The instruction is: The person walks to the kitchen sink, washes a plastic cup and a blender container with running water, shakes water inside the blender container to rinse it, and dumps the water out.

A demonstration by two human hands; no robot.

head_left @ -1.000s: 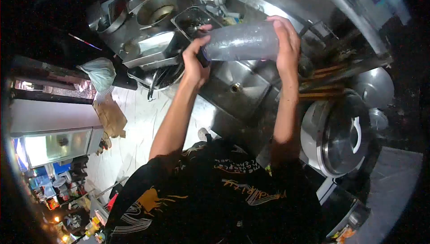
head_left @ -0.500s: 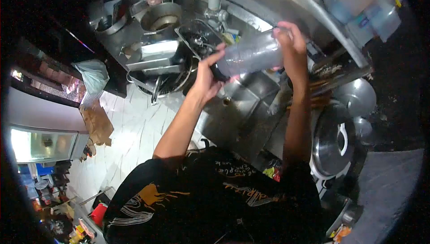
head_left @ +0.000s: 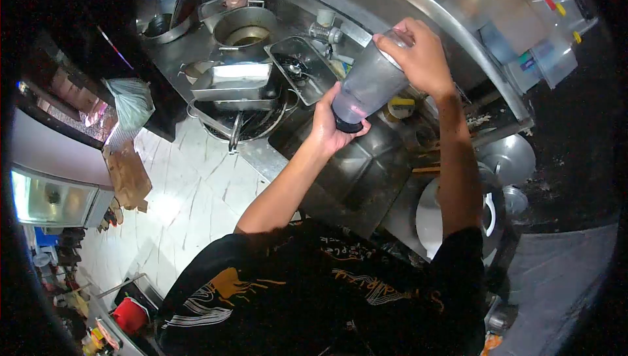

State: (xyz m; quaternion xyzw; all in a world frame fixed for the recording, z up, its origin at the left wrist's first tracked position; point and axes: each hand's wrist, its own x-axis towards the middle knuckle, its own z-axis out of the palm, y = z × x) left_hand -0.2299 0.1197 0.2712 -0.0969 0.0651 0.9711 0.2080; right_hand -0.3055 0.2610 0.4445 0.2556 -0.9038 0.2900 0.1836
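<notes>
A tall translucent container [head_left: 374,83] with a black base is tilted over the metal sink [head_left: 353,173]. My left hand [head_left: 330,124] is wrapped round its dark lower end, the fingers partly hidden beneath it. At the upper end, the fingers of my right hand [head_left: 418,55] curl over the rim and into the opening. What the fingertips inside touch is hard to make out. Just left of the container lies a rectangular metal pan [head_left: 302,68] with utensils in it.
Stacked metal trays [head_left: 232,84] rest on a round wire-handled basin at left, below a deep pot [head_left: 245,28]. A large lidded pot [head_left: 428,219] stands at right, near my right forearm. Clear plastic bins [head_left: 523,29] sit on the upper right shelf, behind a metal rail.
The container has swung from nearly level to a steeper tilt, its black end lower. My right hand has shifted from its side to over the rim. The camera view has moved.
</notes>
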